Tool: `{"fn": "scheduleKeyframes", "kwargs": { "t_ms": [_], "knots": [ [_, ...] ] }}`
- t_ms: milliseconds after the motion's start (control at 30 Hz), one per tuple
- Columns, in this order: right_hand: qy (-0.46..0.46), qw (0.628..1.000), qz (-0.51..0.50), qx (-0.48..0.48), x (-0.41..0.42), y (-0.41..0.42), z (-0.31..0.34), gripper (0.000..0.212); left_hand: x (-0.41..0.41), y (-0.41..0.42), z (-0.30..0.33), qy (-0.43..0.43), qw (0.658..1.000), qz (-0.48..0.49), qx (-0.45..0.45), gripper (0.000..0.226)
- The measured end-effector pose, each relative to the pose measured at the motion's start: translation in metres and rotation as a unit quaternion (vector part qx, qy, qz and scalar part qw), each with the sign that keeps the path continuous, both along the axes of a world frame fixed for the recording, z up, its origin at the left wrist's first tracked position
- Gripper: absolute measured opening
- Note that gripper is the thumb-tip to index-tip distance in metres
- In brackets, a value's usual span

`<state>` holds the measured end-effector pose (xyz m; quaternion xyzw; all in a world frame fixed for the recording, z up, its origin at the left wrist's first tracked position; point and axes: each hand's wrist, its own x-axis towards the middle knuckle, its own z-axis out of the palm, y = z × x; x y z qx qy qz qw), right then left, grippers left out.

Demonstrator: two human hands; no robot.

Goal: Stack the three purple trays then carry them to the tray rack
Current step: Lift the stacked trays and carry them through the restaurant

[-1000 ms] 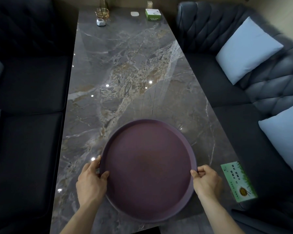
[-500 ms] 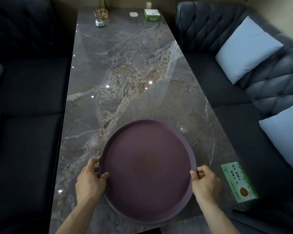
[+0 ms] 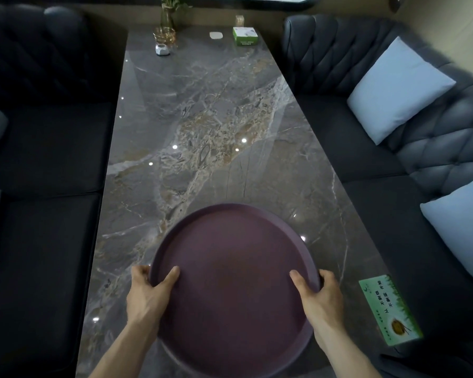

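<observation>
A round purple tray [image 3: 234, 282] fills the near end of the grey marble table [image 3: 202, 132]. A second rim shows below its near edge, so it lies on top of at least one more tray; how many I cannot tell. My left hand [image 3: 150, 291] grips the left rim, thumb laid on the inside of the tray. My right hand [image 3: 321, 294] grips the right rim the same way. The near edge of the tray reaches past the table's front edge toward me.
A green card [image 3: 388, 309] lies at the table's near right corner. At the far end stand a glass vase [image 3: 166, 19], an amber glass [image 3: 164, 36], a small white object [image 3: 163, 49], a white pad [image 3: 216, 35] and a green box [image 3: 245, 36]. Dark sofas with pale blue cushions [image 3: 399, 88] flank both sides.
Both thumbs have moved from the rim's outside onto the tray's inner surface. The tray sits closer to me and lower in view, and the view has tilted up.
</observation>
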<state>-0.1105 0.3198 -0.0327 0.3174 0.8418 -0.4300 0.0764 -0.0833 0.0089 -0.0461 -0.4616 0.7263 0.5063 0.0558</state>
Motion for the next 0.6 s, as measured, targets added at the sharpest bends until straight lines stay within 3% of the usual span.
{"fn": "scheduleKeyframes", "kwargs": {
  "t_ms": [100, 233, 300, 600],
  "knots": [
    [0.014, 0.999, 0.03, -0.04, -0.024, -0.01, 0.025, 0.085, -0.009, -0.01, 0.022, 0.06, 0.997, 0.009, 0.043, 0.059],
    [0.085, 0.989, 0.089, -0.083, -0.07, -0.038, 0.086, 0.093, -0.038, -0.039, 0.08, 0.153, 0.988, -0.015, 0.005, 0.076],
    [0.131, 0.98, 0.127, -0.077, -0.092, -0.056, 0.128, 0.098, -0.055, -0.056, 0.122, 0.207, 0.978, -0.028, -0.005, 0.088],
    [0.303, 0.935, 0.171, -0.075, -0.134, -0.129, 0.335, 0.098, -0.085, -0.13, 0.33, 0.375, 0.927, 0.014, -0.014, 0.086]
  ]
}}
